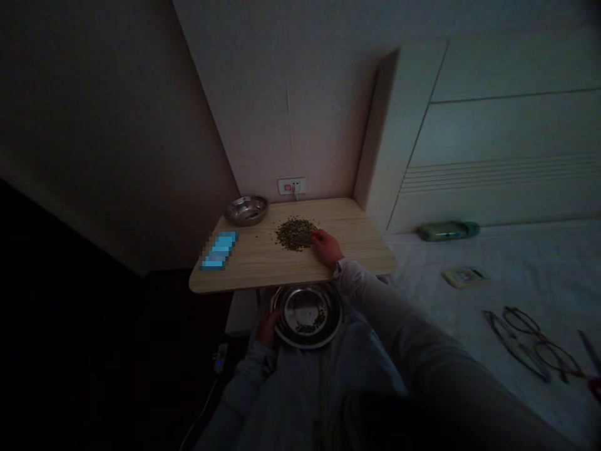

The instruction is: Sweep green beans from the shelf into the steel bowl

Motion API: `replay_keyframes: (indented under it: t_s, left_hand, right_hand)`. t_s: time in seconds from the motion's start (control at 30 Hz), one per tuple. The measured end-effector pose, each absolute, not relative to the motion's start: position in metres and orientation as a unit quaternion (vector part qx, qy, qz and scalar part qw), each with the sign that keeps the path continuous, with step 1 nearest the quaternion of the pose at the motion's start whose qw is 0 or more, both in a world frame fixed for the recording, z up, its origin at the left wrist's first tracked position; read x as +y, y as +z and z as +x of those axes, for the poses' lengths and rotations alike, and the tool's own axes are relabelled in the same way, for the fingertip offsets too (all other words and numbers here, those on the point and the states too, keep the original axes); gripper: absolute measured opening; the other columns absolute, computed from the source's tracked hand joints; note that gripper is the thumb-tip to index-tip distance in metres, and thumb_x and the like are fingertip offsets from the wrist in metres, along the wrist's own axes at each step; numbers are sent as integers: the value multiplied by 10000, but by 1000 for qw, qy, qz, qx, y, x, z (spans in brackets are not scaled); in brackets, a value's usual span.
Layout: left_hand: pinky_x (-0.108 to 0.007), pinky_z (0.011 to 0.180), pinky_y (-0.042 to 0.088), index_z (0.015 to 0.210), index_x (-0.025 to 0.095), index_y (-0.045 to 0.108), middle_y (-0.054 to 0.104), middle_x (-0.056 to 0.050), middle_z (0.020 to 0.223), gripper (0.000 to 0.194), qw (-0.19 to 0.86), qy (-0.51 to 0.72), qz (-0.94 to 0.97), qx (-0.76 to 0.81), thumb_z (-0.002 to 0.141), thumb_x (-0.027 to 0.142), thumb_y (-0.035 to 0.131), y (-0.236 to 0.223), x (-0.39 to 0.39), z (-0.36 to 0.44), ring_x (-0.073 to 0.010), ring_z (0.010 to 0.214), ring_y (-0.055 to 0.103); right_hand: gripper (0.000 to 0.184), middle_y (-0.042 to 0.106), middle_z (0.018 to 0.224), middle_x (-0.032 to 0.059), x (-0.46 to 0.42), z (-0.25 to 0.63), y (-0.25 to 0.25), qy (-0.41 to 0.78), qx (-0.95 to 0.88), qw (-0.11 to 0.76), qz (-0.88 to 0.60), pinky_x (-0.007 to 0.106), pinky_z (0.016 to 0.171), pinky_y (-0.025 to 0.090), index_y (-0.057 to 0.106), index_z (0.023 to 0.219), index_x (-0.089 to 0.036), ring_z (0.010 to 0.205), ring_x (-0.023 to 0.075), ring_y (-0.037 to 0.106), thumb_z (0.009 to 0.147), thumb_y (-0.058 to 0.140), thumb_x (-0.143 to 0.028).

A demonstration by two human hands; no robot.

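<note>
My right hand (327, 248) reaches over the small wooden table and is closed on what looks like a spoon (303, 239). The spoon's greyish end lies at the right side of a spread pile of small dark greenish beans (291, 232). Below the table's front edge, a round metal basin (306, 343) rests on my lap. My left hand (268, 327) grips its left rim, with the fingers partly in shadow. More of the beans lie inside the basin, along the bottom and right side of its floor. The dim light hides fine detail.
A steel bowl (246, 212) stands at the tabletop's back left corner, with a blurred-out lit phone (219, 250) in front. A wall socket (291, 186) with a plug sits behind the table (328, 213). On the bed at right lie glasses (539, 338), a small card-like packet (464, 276) and a greenish case (448, 230).
</note>
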State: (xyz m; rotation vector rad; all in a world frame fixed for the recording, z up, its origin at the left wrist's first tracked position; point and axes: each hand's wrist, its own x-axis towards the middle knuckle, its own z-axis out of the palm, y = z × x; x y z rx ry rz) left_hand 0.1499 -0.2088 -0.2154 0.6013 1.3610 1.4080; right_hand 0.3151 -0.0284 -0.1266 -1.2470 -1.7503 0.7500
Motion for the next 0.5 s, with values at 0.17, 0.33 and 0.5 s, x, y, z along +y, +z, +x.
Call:
replay_keyframes:
  t_s: [0.17,0.33,0.5]
  left_hand:
    - [-364,855,438,729,188,666,704,-74,872,258,515,591,257,565,544,368,657,-212,-209,151,-277,939,609]
    - [-377,868,432,771,172,665,708,-67,846,329,513,599,239,566,505,363,685,-207,-210,153,-287,941,609]
    - [-389,887,420,839,164,667,708,-76,860,383,524,606,226,554,515,367,693,-209,-211,153,-295,975,598]
  right_hand:
    - [224,651,929,49,-32,310,-127,285,-711,409,-496,321,826,427,612,946,-195,861,165,573,792,453,-232]
    - [230,653,929,53,-34,313,-127,275,-717,397,-503,321,826,426,610,956,-187,849,165,576,802,444,-225]
    - [229,659,932,60,-34,313,-127,265,-731,389,-494,316,823,430,614,958,-175,844,167,582,802,451,-214]
